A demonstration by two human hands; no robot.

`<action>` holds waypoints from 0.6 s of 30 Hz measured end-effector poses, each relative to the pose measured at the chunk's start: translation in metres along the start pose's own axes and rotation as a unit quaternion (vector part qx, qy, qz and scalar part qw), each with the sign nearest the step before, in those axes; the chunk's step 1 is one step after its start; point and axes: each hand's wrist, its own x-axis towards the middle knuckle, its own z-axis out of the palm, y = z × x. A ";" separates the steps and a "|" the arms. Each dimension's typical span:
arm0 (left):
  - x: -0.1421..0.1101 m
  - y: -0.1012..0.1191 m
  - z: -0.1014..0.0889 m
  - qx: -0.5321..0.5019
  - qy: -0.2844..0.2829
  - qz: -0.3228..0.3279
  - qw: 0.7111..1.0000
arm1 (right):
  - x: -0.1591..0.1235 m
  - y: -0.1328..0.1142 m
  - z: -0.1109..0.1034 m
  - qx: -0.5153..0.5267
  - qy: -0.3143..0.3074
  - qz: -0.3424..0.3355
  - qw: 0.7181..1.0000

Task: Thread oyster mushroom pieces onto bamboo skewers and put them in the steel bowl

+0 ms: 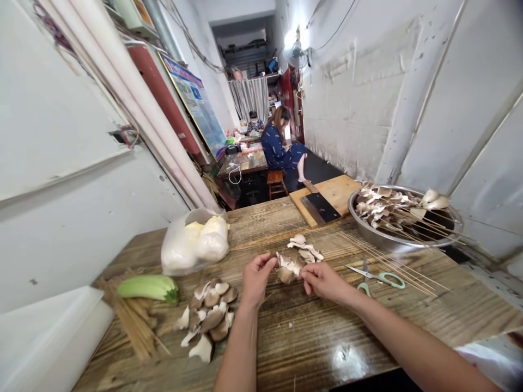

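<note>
Between my hands, above the wooden table, is a grey-brown oyster mushroom (289,268) with torn white flesh. My left hand (257,276) pinches its left edge between thumb and fingers. On the other side, my right hand (321,280) is closed on its right edge; whether a skewer is also in the fingers I cannot tell. Just beyond lie more mushroom pieces (307,251). A pile of oyster mushrooms (212,311) sits left of my left forearm. Thin bamboo skewers (392,265) and green-handled scissors (378,275) lie to the right of my right hand.
At the right stands a metal bowl (376,235) of skewered mushrooms, with stick ends jutting out. A cleaver (321,208) rests on a cutting board (341,190). Leftward are a bag of cabbages (196,245), a green gourd (147,287) and bundled skewers (133,326). Two people sit farther back.
</note>
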 end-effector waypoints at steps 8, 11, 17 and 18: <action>-0.009 0.008 0.007 0.016 -0.004 0.001 1.000 | -0.001 0.001 0.005 0.023 0.007 -0.007 1.000; -0.007 0.009 0.005 -0.011 0.006 -0.003 1.000 | -0.002 -0.002 0.003 -0.005 0.010 -0.025 1.000; -0.001 -0.002 0.005 0.050 0.046 0.009 0.998 | 0.003 -0.003 -0.014 -0.060 0.108 -0.082 0.989; 0.000 -0.006 0.007 0.087 0.048 0.019 0.995 | 0.005 -0.002 -0.018 -0.046 0.125 -0.079 0.988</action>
